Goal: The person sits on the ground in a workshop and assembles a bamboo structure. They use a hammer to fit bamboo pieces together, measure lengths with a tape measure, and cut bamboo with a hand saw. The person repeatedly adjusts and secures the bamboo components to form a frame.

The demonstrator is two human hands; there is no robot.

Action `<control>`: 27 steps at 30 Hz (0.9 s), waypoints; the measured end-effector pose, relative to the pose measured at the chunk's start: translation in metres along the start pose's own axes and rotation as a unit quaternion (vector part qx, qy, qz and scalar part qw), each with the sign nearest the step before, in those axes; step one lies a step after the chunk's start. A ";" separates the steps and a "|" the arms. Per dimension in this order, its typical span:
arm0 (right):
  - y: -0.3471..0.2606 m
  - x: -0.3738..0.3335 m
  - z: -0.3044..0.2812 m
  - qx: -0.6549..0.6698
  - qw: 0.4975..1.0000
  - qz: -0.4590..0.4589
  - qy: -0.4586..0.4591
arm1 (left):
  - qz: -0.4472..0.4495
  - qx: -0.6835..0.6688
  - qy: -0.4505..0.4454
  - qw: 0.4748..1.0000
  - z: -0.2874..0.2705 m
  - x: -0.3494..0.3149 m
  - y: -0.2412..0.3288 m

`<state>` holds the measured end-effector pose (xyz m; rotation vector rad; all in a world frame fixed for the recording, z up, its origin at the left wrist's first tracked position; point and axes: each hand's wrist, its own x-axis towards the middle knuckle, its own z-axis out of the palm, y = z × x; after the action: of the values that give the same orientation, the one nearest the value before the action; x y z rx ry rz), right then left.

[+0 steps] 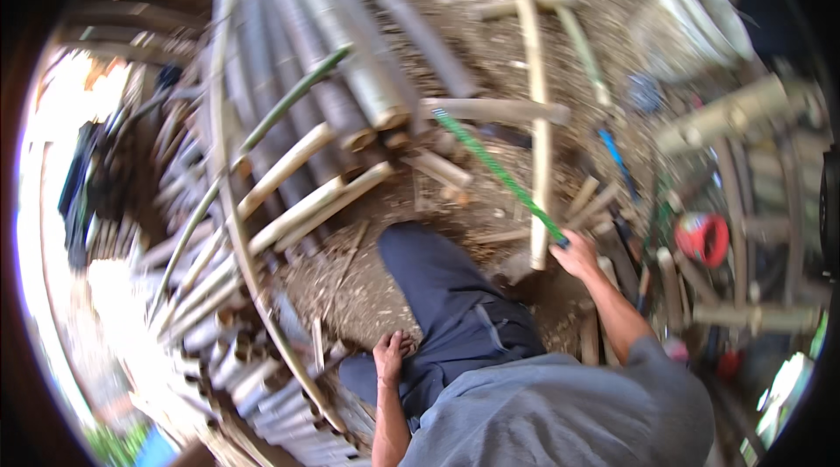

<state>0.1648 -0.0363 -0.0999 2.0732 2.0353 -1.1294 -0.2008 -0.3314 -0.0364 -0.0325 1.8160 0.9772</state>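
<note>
My right hand (pixel 575 255) is closed around the dark end of a long, narrow green tool (pixel 494 165). This tool slants up and to the left, its far end over the ground; motion blur hides its exact kind. Just left of that hand lies the near end of a pale split-bamboo strip (pixel 529 82), which rests across a short bamboo crosspiece (pixel 499 111). My left hand (pixel 394 351) is low beside my dark trouser leg (pixel 446 283), fingers curled in, with nothing visible in them.
Long bamboo poles (pixel 332 56) lie bundled ahead, with cut lengths (pixel 289 174) and stacked tubes (pixel 254 379) at left. A long curved strip (pixel 229 213) crosses there. On the right are a blue tool (pixel 619 161), a red container (pixel 703 238) and a whitish bucket (pixel 691 25).
</note>
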 end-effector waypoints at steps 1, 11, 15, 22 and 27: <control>-0.014 -0.013 -0.007 0.028 0.999 -0.032 -0.001 | 0.021 0.004 0.026 0.999 -0.006 -0.015 0.007; -0.218 -0.053 -0.054 -0.148 0.790 -0.552 -0.222 | 0.284 -0.373 0.249 0.848 -0.042 -0.225 0.009; -0.296 -0.081 -0.044 -0.262 0.659 -0.657 -0.258 | 0.287 -0.471 0.346 0.759 -0.029 -0.270 -0.045; -0.422 -0.109 0.017 -0.330 0.489 -0.777 -0.221 | 0.214 -0.583 0.456 0.638 -0.015 -0.253 -0.101; -0.464 -0.128 0.057 -0.335 0.449 -0.810 -0.176 | 0.196 -0.605 0.492 0.595 -0.025 -0.218 -0.116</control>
<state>-0.2537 -0.1058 0.1339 -0.9077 2.8949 -0.2143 -0.0664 -0.5115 0.0693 -1.2951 1.6012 2.7681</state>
